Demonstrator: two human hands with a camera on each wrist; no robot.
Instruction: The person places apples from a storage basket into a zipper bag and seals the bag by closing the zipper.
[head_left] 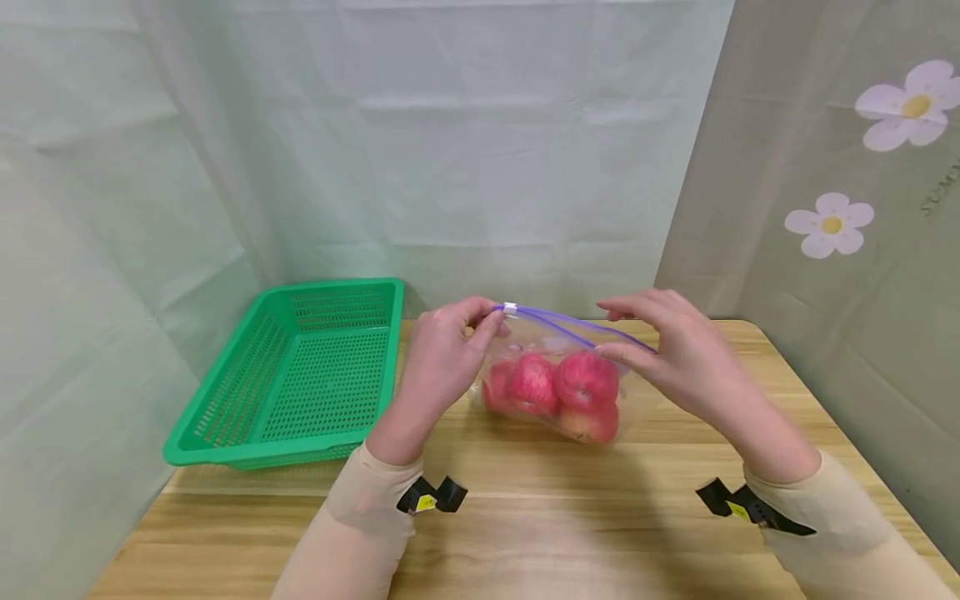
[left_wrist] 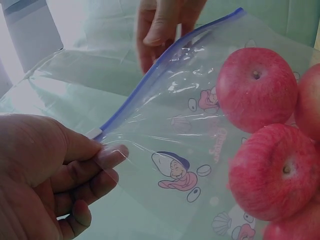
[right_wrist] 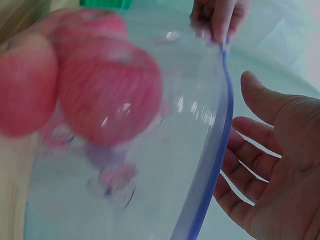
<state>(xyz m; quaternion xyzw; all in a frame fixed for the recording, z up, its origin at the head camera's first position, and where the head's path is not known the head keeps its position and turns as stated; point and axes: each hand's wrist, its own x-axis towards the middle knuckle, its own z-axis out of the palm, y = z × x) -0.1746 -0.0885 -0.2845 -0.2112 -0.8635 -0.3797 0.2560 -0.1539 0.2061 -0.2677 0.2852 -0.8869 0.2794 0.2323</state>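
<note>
A clear slider zip bag (head_left: 551, 340) with a purple-blue zip strip and printed cartoon figures holds several red apples (head_left: 585, 379). Thumb and fingers of my left hand (head_left: 453, 342) pinch the bag's top left corner. Right by them, at that end of the strip, is the white slider (head_left: 511, 308). My right hand (head_left: 678, 354) is at the other end of the bag's mouth, thumb and fingers spread apart. In the right wrist view its fingertips (right_wrist: 237, 145) reach partly behind the zip strip (right_wrist: 212, 155), while the thumb stands off the bag.
A green plastic basket (head_left: 397, 358) with slotted walls stands at the left of the wooden table (head_left: 517, 533). Pale cloth (head_left: 480, 150) hangs behind the table, and a grey-green sheet (head_left: 780, 283) with flowers hangs at the right.
</note>
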